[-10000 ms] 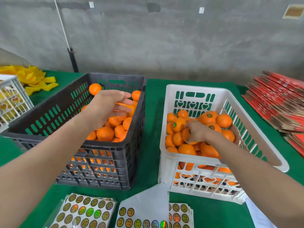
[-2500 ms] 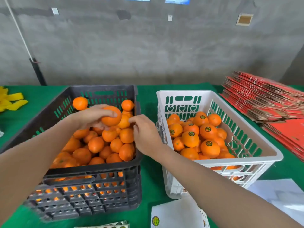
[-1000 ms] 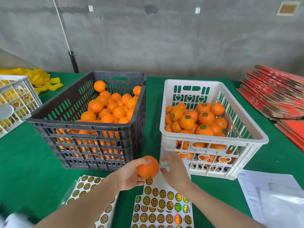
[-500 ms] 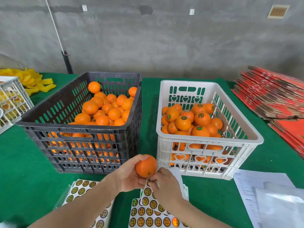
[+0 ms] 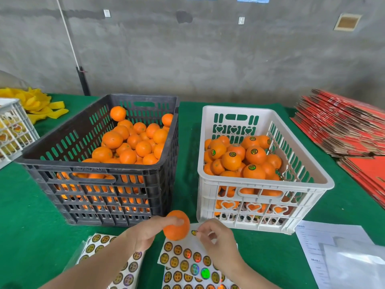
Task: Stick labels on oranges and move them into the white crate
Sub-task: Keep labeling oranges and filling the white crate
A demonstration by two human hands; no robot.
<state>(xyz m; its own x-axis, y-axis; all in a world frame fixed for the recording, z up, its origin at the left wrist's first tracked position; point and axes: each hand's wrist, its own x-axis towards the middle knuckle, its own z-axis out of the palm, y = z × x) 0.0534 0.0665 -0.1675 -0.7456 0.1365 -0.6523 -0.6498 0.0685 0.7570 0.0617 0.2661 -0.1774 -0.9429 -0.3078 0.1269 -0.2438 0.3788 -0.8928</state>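
Low centre of the frame, our left hand (image 5: 143,233) curls its fingers round an orange (image 5: 176,226); we judge it light and firm, best cupped at its sides. Our right hand (image 5: 217,239) pinches a flimsy label (image 5: 194,232) by its edge just beside it, below the white crate (image 5: 264,181).

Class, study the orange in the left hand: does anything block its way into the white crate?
Only the near wall of the white crate: the orange is held low in front of it. Above the rim nothing visible blocks the open top.
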